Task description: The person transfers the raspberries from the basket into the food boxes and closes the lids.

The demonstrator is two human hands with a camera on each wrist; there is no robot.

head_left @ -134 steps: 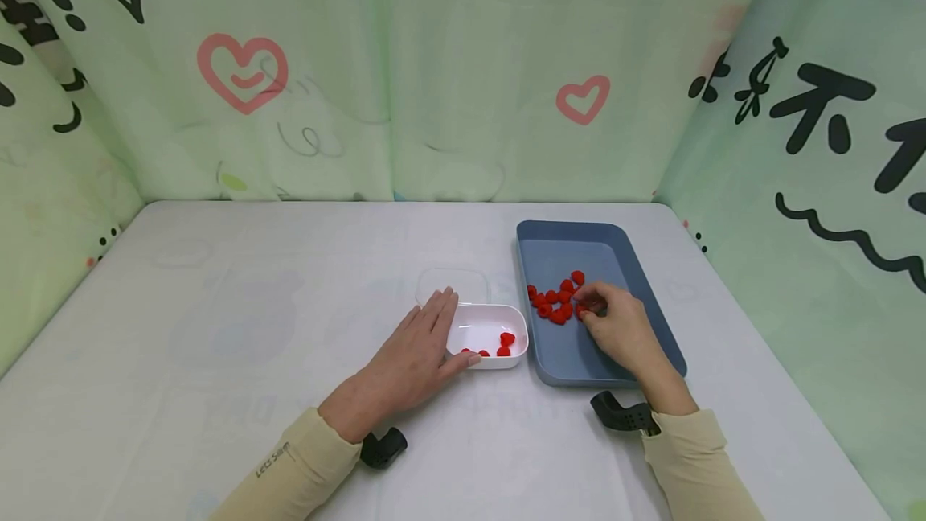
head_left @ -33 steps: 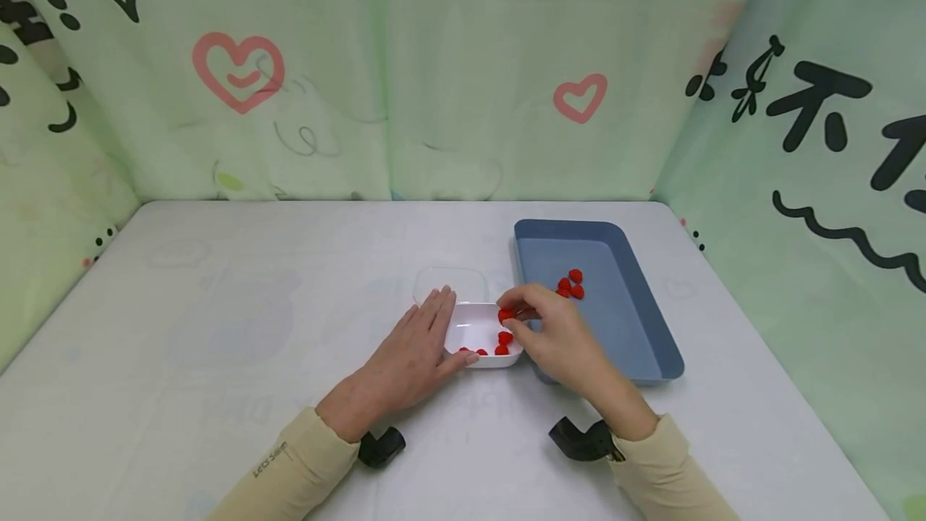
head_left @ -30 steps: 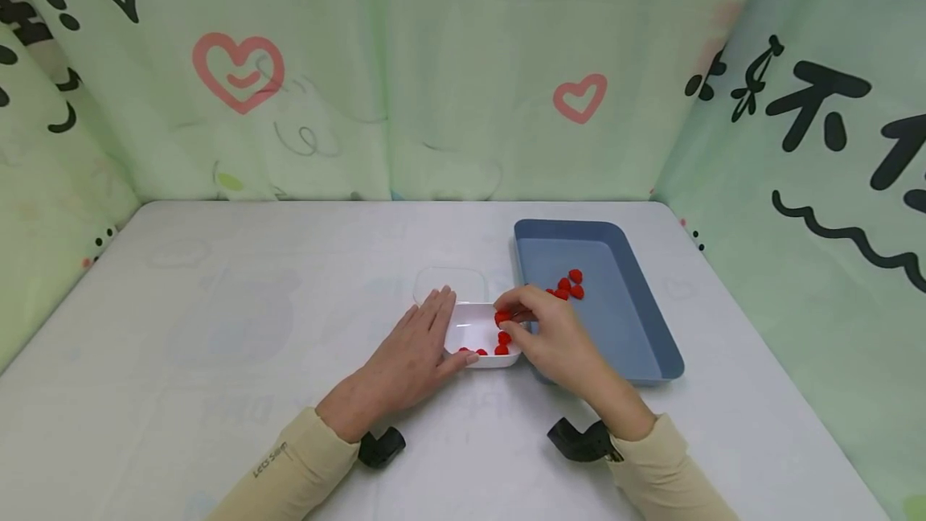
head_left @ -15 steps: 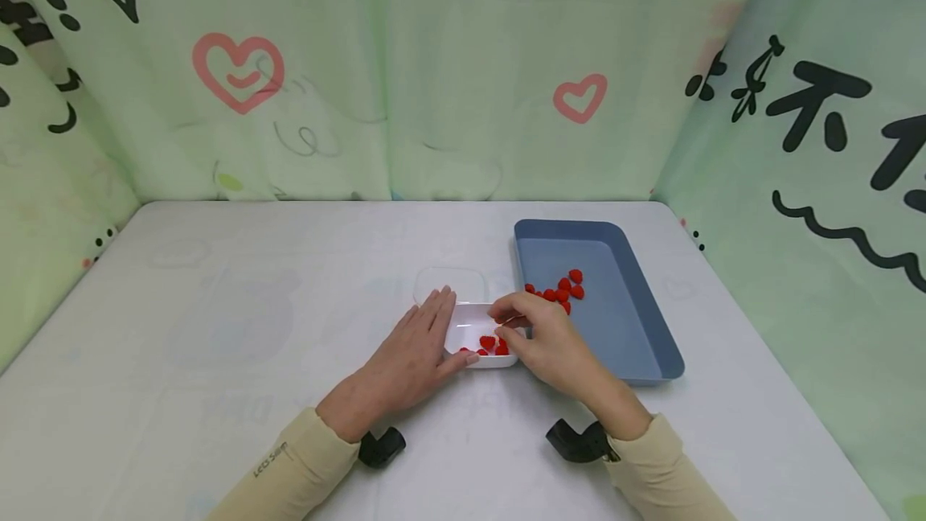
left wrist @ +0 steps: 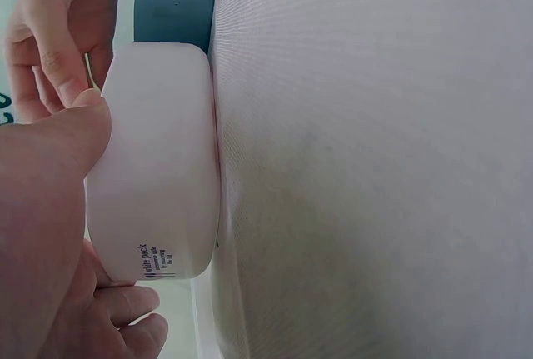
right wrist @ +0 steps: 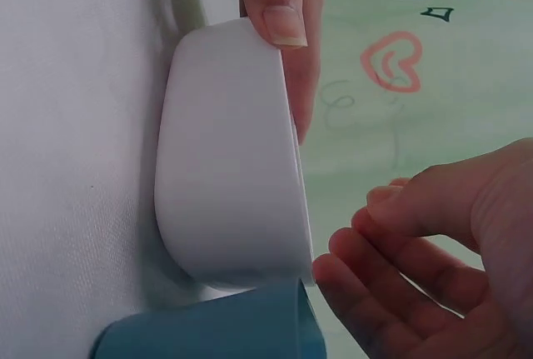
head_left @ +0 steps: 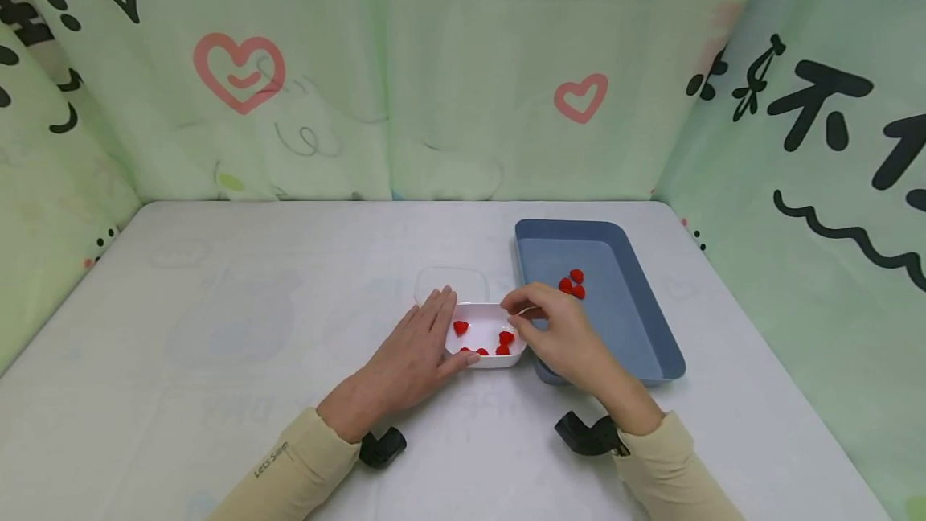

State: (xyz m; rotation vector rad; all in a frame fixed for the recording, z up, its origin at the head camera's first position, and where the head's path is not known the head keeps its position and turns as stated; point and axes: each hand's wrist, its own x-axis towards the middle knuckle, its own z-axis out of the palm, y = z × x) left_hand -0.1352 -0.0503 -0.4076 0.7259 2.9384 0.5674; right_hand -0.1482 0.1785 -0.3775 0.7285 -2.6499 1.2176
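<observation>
My left hand (head_left: 412,356) holds the left end of a small white box (head_left: 522,354), its thumb over the near rim and its fingers along the left side. Inside lie several small red berry-like pieces: one piece (head_left: 460,328) by the left fingers, another (head_left: 506,338) at the right, others along the near wall. Over the box's right rim hovers my right hand (head_left: 567,336), with thumb and fingers bent and apart and nothing between them. In the right wrist view the right hand (right wrist: 425,251) is beside the box's open top. The left thumb (left wrist: 83,126) crosses the rim in the left wrist view.
A blue-grey tray (head_left: 640,324) stands right beside the box, with more red pieces (head_left: 576,275) in it, partly hidden behind my right hand. Behind the box lies a clear lid (head_left: 454,270). A green printed curtain (head_left: 448,103) borders the white table (head_left: 289,264).
My right hand carried a red piece from the tray to the box and released it; the piece now lies at the box's left. The hand has since drawn back rightward. My left hand stays put.
</observation>
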